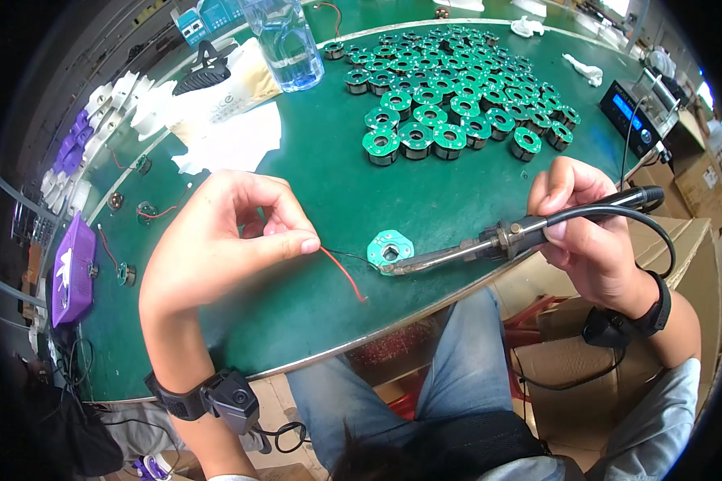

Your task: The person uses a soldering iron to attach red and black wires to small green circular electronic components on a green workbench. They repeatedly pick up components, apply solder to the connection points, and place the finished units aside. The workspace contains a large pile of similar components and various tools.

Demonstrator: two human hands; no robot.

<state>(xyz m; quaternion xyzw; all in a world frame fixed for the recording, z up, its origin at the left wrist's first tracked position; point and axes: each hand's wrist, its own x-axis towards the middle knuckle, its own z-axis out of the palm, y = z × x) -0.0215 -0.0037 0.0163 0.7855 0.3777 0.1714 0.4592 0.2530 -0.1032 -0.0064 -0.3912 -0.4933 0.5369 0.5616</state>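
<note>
Pinched between the thumb and fingers of my left hand (245, 232) are a red wire (346, 276) and a thin black wire (346, 255). The black wire runs right to a small motor stator with a green round circuit board (390, 247) on the table. My right hand (582, 212) grips a soldering iron (509, 237) with a black handle and cable. Its tip lies at the lower edge of the board, close to where the black wire ends; whether tip and wire touch is hard to tell. The red wire's other end hangs free.
Many like stators (449, 136) stand grouped at the back of the green table (313, 180). A soldering station (638, 116) is at the far right. On the left lie a purple basket (75, 272), white paper (241, 144) and several wired parts; a clear water container (285, 48) stands behind.
</note>
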